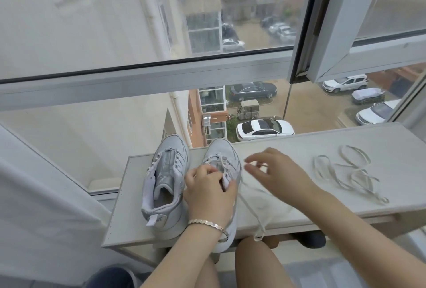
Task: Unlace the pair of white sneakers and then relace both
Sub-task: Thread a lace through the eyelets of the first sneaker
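Observation:
Two white sneakers stand side by side on a pale shelf (322,149) by the window, toes pointing away. The left sneaker (164,179) has bare eyelets and no lace. My left hand (208,192) grips the tongue and upper of the right sneaker (221,156), which still carries a lace in its front eyelets. My right hand (276,172) hovers just right of that shoe, fingers spread, with a strand of the lace (251,209) running past its fingertips and hanging over the shelf's front edge. A loose white lace (350,172) lies in a tangle further right.
Large window panes rise directly behind the shelf, with an opened sash (359,40) at the upper right. A white curtain (41,195) hangs at the left. My knees sit below the shelf's front edge. Bare shelf surface lies between the shoe and the loose lace.

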`<action>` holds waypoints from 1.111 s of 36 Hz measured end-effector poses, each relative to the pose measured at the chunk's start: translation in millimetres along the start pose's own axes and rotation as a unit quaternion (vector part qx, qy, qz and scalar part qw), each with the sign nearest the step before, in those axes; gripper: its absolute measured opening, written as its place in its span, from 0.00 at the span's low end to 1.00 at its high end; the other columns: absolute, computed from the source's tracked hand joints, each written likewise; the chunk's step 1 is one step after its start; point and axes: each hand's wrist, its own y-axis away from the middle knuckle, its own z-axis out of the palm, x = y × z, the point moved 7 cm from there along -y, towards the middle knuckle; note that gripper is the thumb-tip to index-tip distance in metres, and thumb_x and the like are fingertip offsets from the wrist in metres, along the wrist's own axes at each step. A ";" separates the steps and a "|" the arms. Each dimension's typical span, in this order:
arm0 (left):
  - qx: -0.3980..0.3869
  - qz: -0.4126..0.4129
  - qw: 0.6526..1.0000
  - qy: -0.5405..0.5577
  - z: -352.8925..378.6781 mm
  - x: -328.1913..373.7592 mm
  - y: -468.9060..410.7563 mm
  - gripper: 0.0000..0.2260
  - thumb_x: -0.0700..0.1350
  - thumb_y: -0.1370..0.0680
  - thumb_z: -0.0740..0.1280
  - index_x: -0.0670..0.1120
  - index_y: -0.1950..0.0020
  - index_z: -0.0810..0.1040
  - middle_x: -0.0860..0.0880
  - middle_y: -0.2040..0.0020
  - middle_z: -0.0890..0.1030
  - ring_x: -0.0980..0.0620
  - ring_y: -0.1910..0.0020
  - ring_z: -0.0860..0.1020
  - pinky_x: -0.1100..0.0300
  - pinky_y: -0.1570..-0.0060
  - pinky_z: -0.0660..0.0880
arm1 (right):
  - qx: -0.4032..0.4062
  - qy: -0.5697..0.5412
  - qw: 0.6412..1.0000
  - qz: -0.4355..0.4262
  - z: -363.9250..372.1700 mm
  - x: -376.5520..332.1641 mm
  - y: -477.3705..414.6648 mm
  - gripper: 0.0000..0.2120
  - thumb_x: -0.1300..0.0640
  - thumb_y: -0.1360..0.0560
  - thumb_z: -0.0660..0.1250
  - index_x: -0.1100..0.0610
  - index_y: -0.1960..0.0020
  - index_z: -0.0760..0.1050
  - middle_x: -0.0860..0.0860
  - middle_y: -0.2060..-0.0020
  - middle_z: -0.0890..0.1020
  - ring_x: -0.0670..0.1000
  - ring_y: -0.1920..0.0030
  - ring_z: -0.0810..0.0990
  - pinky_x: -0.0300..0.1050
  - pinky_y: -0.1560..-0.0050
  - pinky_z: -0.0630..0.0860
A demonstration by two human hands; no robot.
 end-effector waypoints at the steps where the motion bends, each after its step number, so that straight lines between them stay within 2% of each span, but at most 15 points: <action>1: 0.001 0.001 1.000 -0.002 0.1 -0.2 -0.6 0.12 0.56 0.25 0.64 0.49 0.53 0.80 0.57 0.42 0.72 0.53 0.38 0.60 0.57 0.42 0.65 | -0.025 -0.001 1.000 -0.007 10.6 -8.1 -1.7 0.11 0.42 0.25 0.63 0.45 0.48 0.78 0.43 0.56 0.73 0.43 0.61 0.74 0.44 0.53 0.74; 4: 0.002 0.000 1.000 -0.003 0.2 -0.6 -1.0 0.13 0.58 0.26 0.64 0.50 0.54 0.81 0.58 0.43 0.72 0.53 0.38 0.61 0.57 0.43 0.66 | -0.066 0.020 0.998 -0.003 32.2 -15.5 -6.0 0.12 0.43 0.24 0.62 0.51 0.51 0.78 0.46 0.51 0.74 0.48 0.53 0.76 0.45 0.49 0.73; 9: -0.019 0.017 1.000 -0.014 2.0 0.4 -0.6 0.12 0.57 0.25 0.63 0.51 0.52 0.80 0.58 0.41 0.71 0.53 0.38 0.60 0.58 0.42 0.65 | -0.040 0.003 0.998 -0.048 37.7 -18.8 -4.8 0.11 0.52 0.21 0.59 0.58 0.51 0.76 0.50 0.54 0.73 0.47 0.58 0.70 0.42 0.54 0.68; 12: -0.036 0.031 0.999 -0.015 3.0 1.2 0.7 0.13 0.56 0.23 0.61 0.50 0.54 0.80 0.59 0.40 0.70 0.54 0.38 0.59 0.59 0.41 0.62 | -0.002 -0.102 0.992 -0.075 27.9 -21.1 1.7 0.08 0.59 0.22 0.61 0.60 0.56 0.76 0.49 0.54 0.74 0.48 0.52 0.71 0.33 0.52 0.64; 15: -0.025 0.023 0.999 -0.013 0.2 2.0 0.6 0.14 0.55 0.22 0.60 0.50 0.53 0.81 0.59 0.39 0.70 0.54 0.37 0.58 0.58 0.41 0.62 | -0.002 -0.241 0.968 -0.072 20.5 -26.0 16.0 0.12 0.62 0.22 0.62 0.50 0.63 0.74 0.45 0.50 0.78 0.46 0.46 0.73 0.28 0.51 0.66; 17: -0.023 0.011 0.999 -0.020 0.2 2.5 0.2 0.14 0.55 0.22 0.59 0.50 0.49 0.80 0.59 0.38 0.70 0.53 0.36 0.58 0.57 0.40 0.62 | -0.030 -0.340 0.937 -0.075 17.6 -30.8 27.5 0.12 0.61 0.22 0.61 0.52 0.61 0.77 0.47 0.54 0.82 0.43 0.51 0.77 0.28 0.53 0.68; 19: -0.025 0.008 0.999 -0.018 1.4 3.1 0.6 0.13 0.54 0.22 0.59 0.50 0.48 0.80 0.59 0.38 0.70 0.53 0.36 0.58 0.56 0.41 0.63 | -0.045 -0.383 0.920 -0.067 12.6 -28.9 36.4 0.13 0.62 0.22 0.60 0.53 0.63 0.77 0.50 0.61 0.82 0.43 0.60 0.76 0.30 0.58 0.70; 22: -0.026 -0.001 1.000 0.012 3.5 3.9 2.0 0.11 0.52 0.22 0.60 0.49 0.50 0.80 0.59 0.39 0.70 0.54 0.37 0.57 0.57 0.41 0.61 | -0.044 -0.373 0.926 -0.043 5.5 -15.2 41.5 0.15 0.65 0.21 0.57 0.58 0.66 0.73 0.46 0.70 0.76 0.45 0.66 0.72 0.31 0.62 0.70; 24: -0.025 -0.006 1.000 0.018 4.6 5.5 2.6 0.11 0.51 0.22 0.60 0.50 0.51 0.80 0.59 0.39 0.70 0.54 0.37 0.57 0.56 0.41 0.62 | -0.065 -0.346 0.936 -0.018 7.6 -5.2 41.6 0.14 0.64 0.21 0.57 0.61 0.64 0.73 0.45 0.72 0.74 0.43 0.68 0.71 0.30 0.63 0.69; 26: -0.029 -0.010 0.999 0.018 5.8 7.0 3.0 0.11 0.52 0.22 0.60 0.50 0.54 0.80 0.60 0.40 0.70 0.54 0.37 0.57 0.56 0.41 0.63 | -0.076 -0.337 0.938 0.017 12.1 4.8 38.6 0.14 0.62 0.22 0.59 0.60 0.65 0.72 0.46 0.72 0.75 0.44 0.67 0.72 0.31 0.63 0.70; 29: -0.053 -0.006 0.998 0.014 9.0 8.0 4.8 0.12 0.56 0.23 0.61 0.51 0.59 0.78 0.61 0.41 0.68 0.55 0.38 0.56 0.57 0.41 0.63 | -0.062 -0.344 0.933 0.084 15.3 20.3 29.9 0.12 0.59 0.22 0.62 0.60 0.64 0.70 0.48 0.76 0.76 0.51 0.67 0.76 0.37 0.67 0.73; 31: -0.076 0.006 0.997 0.020 10.7 7.7 5.6 0.12 0.58 0.23 0.61 0.52 0.57 0.78 0.63 0.42 0.66 0.57 0.38 0.55 0.57 0.39 0.62 | -0.090 -0.352 0.921 0.138 21.0 28.3 25.2 0.09 0.56 0.22 0.62 0.60 0.58 0.69 0.50 0.77 0.75 0.53 0.73 0.77 0.40 0.74 0.72; 34: -0.092 0.019 0.993 0.068 8.6 5.6 4.3 0.12 0.54 0.22 0.60 0.50 0.49 0.80 0.62 0.42 0.68 0.55 0.36 0.56 0.56 0.33 0.59 | -0.154 -0.295 0.925 0.183 30.4 33.3 21.0 0.09 0.54 0.22 0.62 0.60 0.55 0.72 0.50 0.78 0.75 0.50 0.81 0.73 0.36 0.80 0.65; 37: -0.097 0.033 0.990 0.100 4.1 4.4 3.9 0.12 0.48 0.21 0.58 0.50 0.44 0.79 0.64 0.45 0.66 0.56 0.36 0.57 0.63 0.36 0.53 | -0.216 -0.246 0.930 0.168 40.5 25.2 17.7 0.13 0.51 0.22 0.62 0.61 0.52 0.75 0.48 0.80 0.74 0.47 0.84 0.66 0.34 0.81 0.60; 40: -0.097 0.056 0.990 0.089 1.6 4.0 4.4 0.12 0.45 0.21 0.58 0.49 0.42 0.78 0.64 0.44 0.66 0.56 0.36 0.56 0.65 0.38 0.53 | -0.223 -0.238 0.935 0.142 44.0 15.4 12.5 0.14 0.50 0.23 0.63 0.62 0.56 0.75 0.47 0.82 0.71 0.45 0.83 0.61 0.33 0.81 0.58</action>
